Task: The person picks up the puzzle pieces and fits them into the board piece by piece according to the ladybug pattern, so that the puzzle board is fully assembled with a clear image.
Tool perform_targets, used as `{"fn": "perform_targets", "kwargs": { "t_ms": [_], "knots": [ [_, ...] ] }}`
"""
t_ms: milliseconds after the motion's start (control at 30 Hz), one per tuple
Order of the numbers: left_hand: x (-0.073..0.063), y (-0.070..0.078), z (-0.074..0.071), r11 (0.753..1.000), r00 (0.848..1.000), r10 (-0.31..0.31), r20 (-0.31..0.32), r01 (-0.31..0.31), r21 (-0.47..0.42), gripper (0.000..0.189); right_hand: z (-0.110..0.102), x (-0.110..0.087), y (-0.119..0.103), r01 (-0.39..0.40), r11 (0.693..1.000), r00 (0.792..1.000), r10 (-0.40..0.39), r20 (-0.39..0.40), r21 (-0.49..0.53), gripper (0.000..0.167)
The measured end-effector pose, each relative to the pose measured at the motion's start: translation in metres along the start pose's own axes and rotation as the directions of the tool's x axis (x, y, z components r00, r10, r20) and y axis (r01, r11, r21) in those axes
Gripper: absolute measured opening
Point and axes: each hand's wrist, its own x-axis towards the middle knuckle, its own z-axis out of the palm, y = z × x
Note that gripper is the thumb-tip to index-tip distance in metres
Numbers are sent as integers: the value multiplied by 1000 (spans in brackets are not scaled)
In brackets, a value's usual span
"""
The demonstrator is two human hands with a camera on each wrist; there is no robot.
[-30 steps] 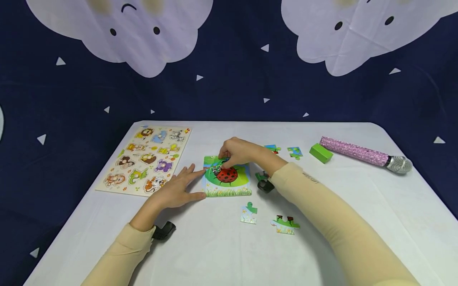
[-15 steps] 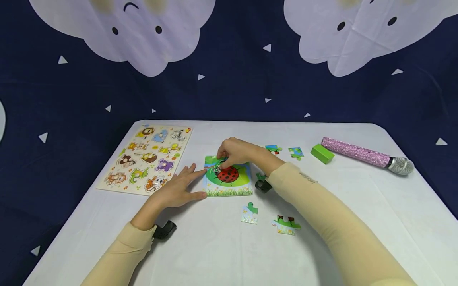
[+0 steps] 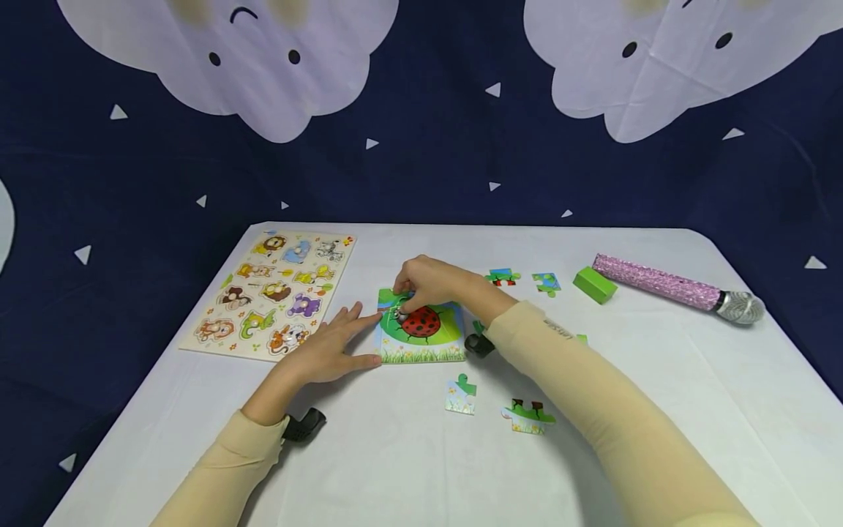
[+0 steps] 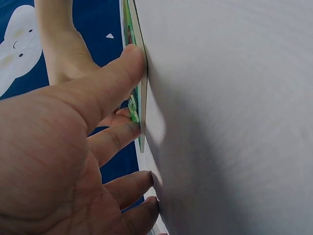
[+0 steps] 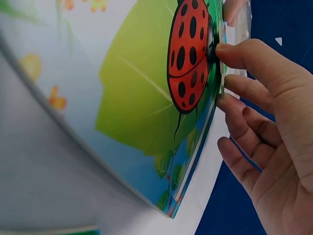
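A square ladybug puzzle board [image 3: 421, 356] lies flat near the middle of the table. My left hand [image 3: 323, 353] is spread at its left side, thumb and index fingertips touching the edge; the left wrist view shows this thumb [image 4: 129, 61] against the board's side. Over the upper left of the board, my right hand [image 3: 428, 282] pinches a thin puzzle piece [image 3: 398, 316] beside the ladybug's head. Its thumb is on top and the other fingers curl beyond, seen in the right wrist view. Most of the piece is hidden by the fingers.
Loose puzzle pieces lie in front, including one with flowers [image 3: 459, 397] and one with dark legs [image 3: 529, 419]. Others [image 3: 546, 283] lie behind the right forearm. An animal peg puzzle [image 3: 263, 296] is at left; a green block [image 3: 595, 284] and glittery pink microphone [image 3: 658, 282] at right.
My right hand has shifted slightly left over the board, and the piece's raised edge shows less. A bit of green beyond the right sleeve has come into view. My left hand stays at the edge.
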Motion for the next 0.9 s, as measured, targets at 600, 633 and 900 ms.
{"fn": "perform_targets", "kwargs": {
  "t_ms": [600, 633, 900],
  "knots": [
    [0, 2, -3, 1000, 1000, 6, 8, -6, -1, 79, 3, 2, -2, 0, 1000, 1000, 1, -13, 30, 29],
    [0, 3, -3, 1000, 1000, 5, 11, -5, -3, 79, 3, 2, -2, 1, 999, 1000, 0, -12, 34, 28],
    [2, 5, -6, 1000, 1000, 1, 15, -1, 6, 83, 1, -1, 0, 14, 998, 1000, -14, -3, 57, 26]
  ]
}}
